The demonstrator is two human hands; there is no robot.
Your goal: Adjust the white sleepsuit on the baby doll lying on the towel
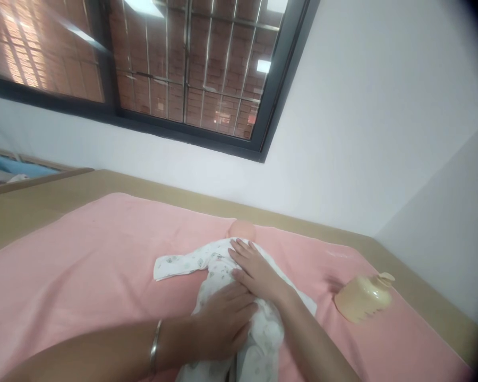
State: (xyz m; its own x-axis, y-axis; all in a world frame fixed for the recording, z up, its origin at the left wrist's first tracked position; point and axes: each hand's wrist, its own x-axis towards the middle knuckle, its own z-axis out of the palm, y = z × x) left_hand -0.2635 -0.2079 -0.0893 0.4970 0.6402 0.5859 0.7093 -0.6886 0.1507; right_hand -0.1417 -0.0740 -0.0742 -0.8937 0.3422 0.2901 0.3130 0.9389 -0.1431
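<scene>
A white baby romper (221, 268) with small printed figures covers a small body, seemingly a doll, on the pink cloth. Its rounded, bald head (242, 229) shows just past the collar. One sleeve stretches out to the left; the other side is partly covered by my right arm. My right hand (257, 268) lies flat on the chest, fingers stretched out. Lower down, my left hand (225, 318), with a silver bangle (155, 342) at the wrist, curls its fingers over the romper's middle. Its fingertips are partly lost in the fabric folds.
The pink cloth (99, 249) spreads over a tan tabletop (79, 183). A yellowish, translucent bottle-like container (364, 298) lies on the cloth at right. Behind stand a white wall (342, 132) and a dark-framed barred window (191, 63). Blue material (19, 165) shows at far left.
</scene>
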